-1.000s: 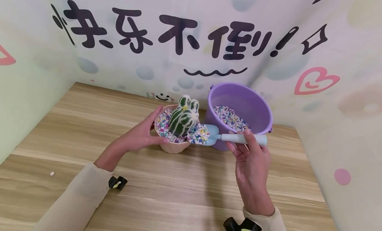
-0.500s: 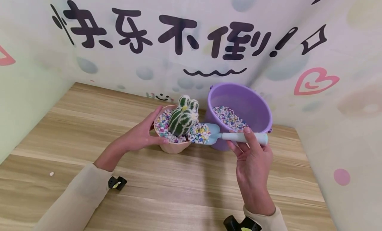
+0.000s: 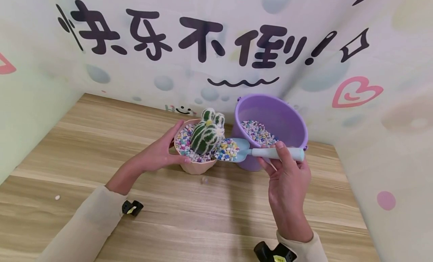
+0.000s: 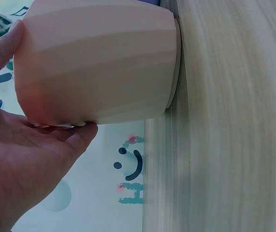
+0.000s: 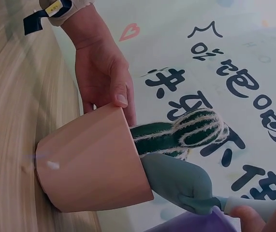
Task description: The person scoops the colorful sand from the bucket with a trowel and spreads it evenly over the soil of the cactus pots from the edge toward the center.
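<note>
A pink faceted flowerpot (image 3: 197,168) stands on the wooden table, holding a green, white-striped cactus (image 3: 204,138) among multicoloured pebbles (image 3: 184,140). My left hand (image 3: 157,153) grips the pot from its left side, thumb at the near rim and the other fingers round the far side. My right hand (image 3: 289,183) holds a light blue trowel (image 3: 242,151) by its pale handle. Its blade bears a heap of pebbles (image 3: 227,150) and reaches over the pot's right rim beside the cactus, as the right wrist view shows too. Just in front of the pot, a small blurred pebble (image 3: 204,180) appears.
Behind the trowel stands a purple bucket (image 3: 287,121), tilted in view, with more pebbles (image 3: 258,133) inside. One white pebble (image 3: 57,197) lies far left on the table (image 3: 169,224). A printed backdrop (image 3: 199,74) rises right behind the pot and bucket.
The trowel and right hand have shifted slightly right, and the trowel's blade has risen a little. A blurred pebble now shows in front of the pot. The left hand keeps its hold.
</note>
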`<act>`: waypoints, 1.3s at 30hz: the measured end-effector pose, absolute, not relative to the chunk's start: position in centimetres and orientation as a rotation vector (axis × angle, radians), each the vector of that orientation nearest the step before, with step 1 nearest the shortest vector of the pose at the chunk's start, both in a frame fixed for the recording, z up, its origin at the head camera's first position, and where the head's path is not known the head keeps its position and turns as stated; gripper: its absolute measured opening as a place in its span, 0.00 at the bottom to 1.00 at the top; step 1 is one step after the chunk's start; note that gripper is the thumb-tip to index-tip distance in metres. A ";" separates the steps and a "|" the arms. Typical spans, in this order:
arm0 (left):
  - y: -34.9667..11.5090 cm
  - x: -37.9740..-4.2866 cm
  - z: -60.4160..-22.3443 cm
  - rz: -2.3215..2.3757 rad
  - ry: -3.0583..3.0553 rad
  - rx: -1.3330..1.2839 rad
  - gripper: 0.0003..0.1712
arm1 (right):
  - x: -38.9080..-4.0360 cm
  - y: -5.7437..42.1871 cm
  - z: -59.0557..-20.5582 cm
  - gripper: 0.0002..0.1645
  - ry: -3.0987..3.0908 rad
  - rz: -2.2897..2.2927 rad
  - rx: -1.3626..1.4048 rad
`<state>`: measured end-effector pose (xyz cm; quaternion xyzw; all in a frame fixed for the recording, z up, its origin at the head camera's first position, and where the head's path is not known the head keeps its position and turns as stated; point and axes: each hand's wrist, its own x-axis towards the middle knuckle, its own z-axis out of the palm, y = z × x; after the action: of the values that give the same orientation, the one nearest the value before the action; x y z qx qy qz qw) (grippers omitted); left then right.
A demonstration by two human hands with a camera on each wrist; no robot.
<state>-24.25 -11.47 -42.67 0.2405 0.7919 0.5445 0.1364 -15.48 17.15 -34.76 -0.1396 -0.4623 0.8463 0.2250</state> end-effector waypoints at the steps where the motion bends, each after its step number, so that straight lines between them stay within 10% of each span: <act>1: -11.5 -24.3 -42.7 1.576 2.294 0.699 0.66 | -15.5 17.1 -34.7 0.20 -1.278 2.331 -0.385; 39: -11.6 -24.6 -42.4 1.619 2.235 0.698 0.64 | -16.5 16.0 -34.5 0.15 -1.386 2.222 -0.241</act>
<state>-24.59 -11.55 -42.39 0.2426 0.7766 0.5625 0.1469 -16.53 15.99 -34.52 -0.0887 -0.5100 0.8173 0.2529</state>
